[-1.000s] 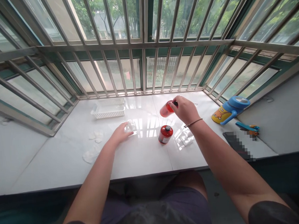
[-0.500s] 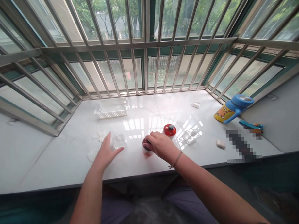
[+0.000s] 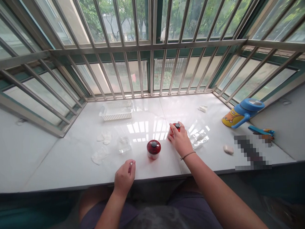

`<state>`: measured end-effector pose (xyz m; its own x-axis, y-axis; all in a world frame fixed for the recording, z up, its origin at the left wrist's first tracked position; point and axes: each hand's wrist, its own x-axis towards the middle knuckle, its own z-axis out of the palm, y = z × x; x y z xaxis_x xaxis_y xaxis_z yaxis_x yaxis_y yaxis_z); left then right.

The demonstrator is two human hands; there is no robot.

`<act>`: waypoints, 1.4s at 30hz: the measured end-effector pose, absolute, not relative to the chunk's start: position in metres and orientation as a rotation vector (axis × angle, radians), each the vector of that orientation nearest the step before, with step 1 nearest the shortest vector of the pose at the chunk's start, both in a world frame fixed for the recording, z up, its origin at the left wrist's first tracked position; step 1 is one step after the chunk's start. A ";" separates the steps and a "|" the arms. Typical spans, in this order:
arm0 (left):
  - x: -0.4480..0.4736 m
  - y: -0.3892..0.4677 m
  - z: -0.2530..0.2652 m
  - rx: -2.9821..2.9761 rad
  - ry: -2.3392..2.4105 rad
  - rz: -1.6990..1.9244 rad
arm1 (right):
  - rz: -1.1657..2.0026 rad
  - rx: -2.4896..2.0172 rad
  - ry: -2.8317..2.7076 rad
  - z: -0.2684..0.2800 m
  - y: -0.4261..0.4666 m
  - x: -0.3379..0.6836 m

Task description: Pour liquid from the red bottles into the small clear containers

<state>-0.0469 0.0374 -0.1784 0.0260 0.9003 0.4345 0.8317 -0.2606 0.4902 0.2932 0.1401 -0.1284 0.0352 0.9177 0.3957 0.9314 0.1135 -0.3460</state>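
Near the counter edge (image 3: 154, 177), left hand (image 3: 124, 176) now curled, right hand (image 3: 179, 139) shifted to gripping the farther red bottle (image 3: 177, 125)

Beneath the right grip (image 3: 181, 142), a glossy white tabletop (image 3: 77, 174) is crossed by thin seams. Beyond the grip, windows (image 3: 167, 71) are fenced by metal bars (image 3: 150, 47); trees (image 3: 91, 21) are seen outside. Daylight is mirrored left of the grip. Pale walls (image 3: 299, 122) are set well apart on either side of it.
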 end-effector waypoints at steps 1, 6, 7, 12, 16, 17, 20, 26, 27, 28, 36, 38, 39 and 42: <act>-0.046 0.038 -0.179 2.217 1.858 1.026 | -0.019 -1.806 -1.866 -0.129 0.151 0.296; -0.043 0.039 -0.177 2.353 1.884 0.922 | -0.001 -1.823 -1.882 -0.114 0.209 0.308; -0.042 0.039 -0.177 2.363 1.879 0.917 | -0.009 -1.816 -1.892 -0.109 0.216 0.310; -0.041 0.038 -0.180 2.397 1.893 0.920 | -0.118 -1.751 -1.929 -0.097 0.189 0.314; -0.042 0.037 -0.181 2.432 1.878 0.913 | -0.330 -1.785 -1.808 -0.120 0.103 0.325; -0.041 0.037 -0.181 2.444 1.874 0.907 | -0.349 -1.840 -1.757 -0.128 0.081 0.330; -0.042 0.037 -0.181 2.484 1.866 0.879 | -0.379 -1.967 -1.621 -0.152 0.036 0.347; -0.045 0.037 -0.175 2.375 1.835 0.941 | -0.306 -2.052 -1.691 -0.177 0.051 0.376; -0.045 0.037 -0.171 2.323 1.816 0.965 | -0.297 -2.051 -1.712 -0.177 0.062 0.380; -0.045 0.036 -0.167 2.266 1.796 0.993 | -0.283 -2.055 -1.733 -0.177 0.075 0.384; -0.003 0.055 -0.124 1.992 1.445 1.205 | -0.232 -1.994 -1.681 -0.126 0.145 0.377; 0.015 0.069 -0.117 2.013 1.357 1.161 | -0.235 -1.816 -1.624 -0.107 0.139 0.351; 0.023 0.077 -0.114 2.000 1.323 1.130 | -0.186 -1.702 -1.644 -0.098 0.132 0.335; 0.048 0.096 -0.106 1.884 1.215 1.065 | 0.080 -1.417 -1.735 -0.077 0.105 0.283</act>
<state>0.0481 0.0958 -0.1063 0.2410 0.9282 0.2833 0.4022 -0.3612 0.8413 0.2826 0.1054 -0.0770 0.0266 0.8214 0.5697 0.7653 0.3498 -0.5402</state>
